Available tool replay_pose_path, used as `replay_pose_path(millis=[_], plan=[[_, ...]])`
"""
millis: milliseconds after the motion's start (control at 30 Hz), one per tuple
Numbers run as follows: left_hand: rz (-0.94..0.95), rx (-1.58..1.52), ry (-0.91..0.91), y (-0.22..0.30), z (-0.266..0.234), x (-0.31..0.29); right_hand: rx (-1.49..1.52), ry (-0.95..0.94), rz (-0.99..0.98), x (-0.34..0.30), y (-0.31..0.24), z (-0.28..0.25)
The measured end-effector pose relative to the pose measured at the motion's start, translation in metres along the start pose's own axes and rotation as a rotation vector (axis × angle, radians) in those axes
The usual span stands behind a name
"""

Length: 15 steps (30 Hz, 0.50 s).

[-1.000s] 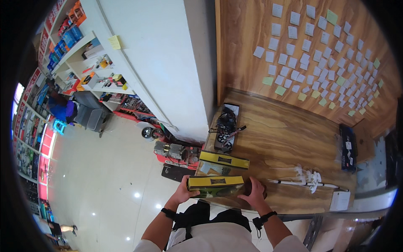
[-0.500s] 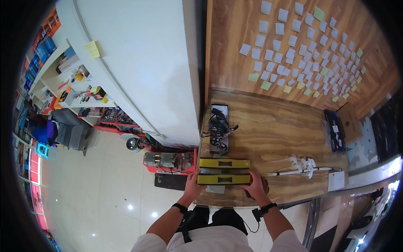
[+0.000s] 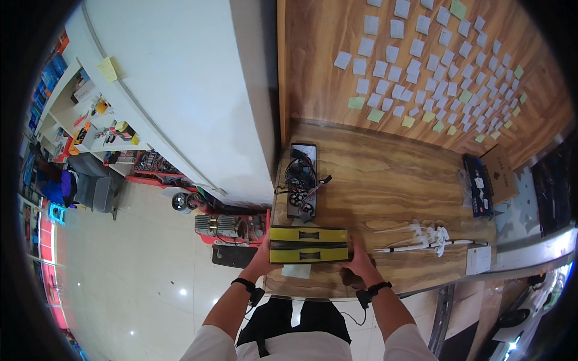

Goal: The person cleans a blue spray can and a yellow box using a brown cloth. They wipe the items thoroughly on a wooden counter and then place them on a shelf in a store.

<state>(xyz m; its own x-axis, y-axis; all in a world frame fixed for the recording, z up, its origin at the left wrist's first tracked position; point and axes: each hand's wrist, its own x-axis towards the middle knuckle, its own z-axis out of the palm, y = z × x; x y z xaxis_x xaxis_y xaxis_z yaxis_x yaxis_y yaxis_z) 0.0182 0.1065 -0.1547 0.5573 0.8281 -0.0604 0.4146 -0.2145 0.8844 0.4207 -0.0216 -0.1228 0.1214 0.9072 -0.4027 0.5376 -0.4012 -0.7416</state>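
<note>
Two long yellow boxes with black edges lie side by side at the table's near left edge, the far box (image 3: 286,234) almost against the near box (image 3: 286,255). My left hand (image 3: 261,257) presses on the left ends, its fingers partly hidden behind them. At the right ends my right hand (image 3: 359,262) holds on, fingers pointing away from me. Together the hands clasp the pair from both sides; how firmly each box is gripped I cannot tell. Under the near box a pale sheet (image 3: 296,271) sticks out.
Beyond the boxes sits an open tray (image 3: 308,151) of tangled black cables. White rods with clear wrapping (image 3: 442,242) lie to the right, near a white card (image 3: 479,260). A dark blue box (image 3: 479,188) stands far right. A white wall (image 3: 235,138) borders the table's left.
The gap between the boxes has nearly closed. My hands have moved forward along the ends, from the near box alone to both. The view has shifted slightly.
</note>
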Motion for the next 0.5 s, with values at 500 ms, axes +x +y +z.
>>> replay_pose_path(millis=[500], plan=[[-0.227, -0.103, 0.028, 0.021, 0.029, -0.017, -0.093, 0.262, 0.226, 0.06, -0.086, 0.015]])
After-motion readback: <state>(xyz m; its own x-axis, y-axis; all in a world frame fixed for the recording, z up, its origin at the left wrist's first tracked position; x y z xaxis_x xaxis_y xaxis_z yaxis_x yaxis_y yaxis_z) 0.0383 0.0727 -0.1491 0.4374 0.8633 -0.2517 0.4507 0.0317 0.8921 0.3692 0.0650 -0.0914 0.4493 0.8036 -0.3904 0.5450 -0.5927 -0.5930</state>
